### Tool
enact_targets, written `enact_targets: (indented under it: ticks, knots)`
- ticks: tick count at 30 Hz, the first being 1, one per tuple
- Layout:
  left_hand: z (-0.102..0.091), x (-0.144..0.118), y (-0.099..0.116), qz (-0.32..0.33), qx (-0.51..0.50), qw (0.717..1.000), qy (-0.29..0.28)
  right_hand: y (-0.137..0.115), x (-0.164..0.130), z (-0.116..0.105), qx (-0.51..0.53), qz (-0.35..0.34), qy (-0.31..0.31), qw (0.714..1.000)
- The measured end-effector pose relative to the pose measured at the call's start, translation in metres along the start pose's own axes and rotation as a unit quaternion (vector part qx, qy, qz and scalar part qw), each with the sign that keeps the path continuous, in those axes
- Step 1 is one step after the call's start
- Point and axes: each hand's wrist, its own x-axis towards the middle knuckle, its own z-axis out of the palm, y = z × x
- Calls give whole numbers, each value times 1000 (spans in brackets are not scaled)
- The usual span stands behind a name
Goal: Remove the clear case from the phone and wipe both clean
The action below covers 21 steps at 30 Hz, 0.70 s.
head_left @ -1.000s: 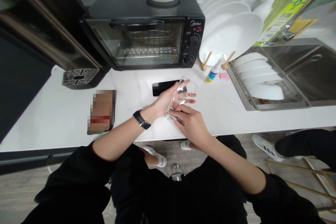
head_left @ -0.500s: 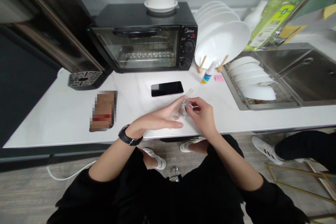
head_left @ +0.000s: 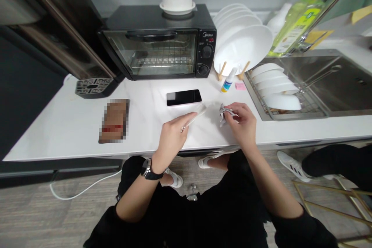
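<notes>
My left hand (head_left: 173, 133), a watch on its wrist, grips a clear phone case (head_left: 195, 117) that is turned nearly edge-on above the counter. Pinched in the fingers of my right hand (head_left: 241, 123) is a small crumpled grey cloth (head_left: 223, 114), held apart from the case. Just beyond the case lies a black phone (head_left: 184, 97), its dark screen facing up. A small spray bottle (head_left: 228, 81) with a blue and yellow label stands behind my right hand, beside a pink slip (head_left: 240, 86).
A brown, partly pixelated flat object (head_left: 114, 121) lies at left on the white counter (head_left: 145, 120). Behind stand a toaster oven (head_left: 157, 52) and racked white plates (head_left: 244, 48). The sink (head_left: 343, 81) with a dish rack is at right. Another person's shoe (head_left: 293, 166) shows below.
My right hand has drawn the cloth away from the case, to the right. My left hand has turned, and the case now shows edge-on.
</notes>
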Motion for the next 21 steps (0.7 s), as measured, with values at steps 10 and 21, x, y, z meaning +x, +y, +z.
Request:
enact_targets:
  ticks: [10, 21]
  knots:
    - [14, -9, -8, -32, -60, 998, 14, -25, 13, 24, -67, -170, -39, 982]
    - [6, -9, -7, -83, -49, 995, 14, -55, -32, 48, -61, -348, -165, 921]
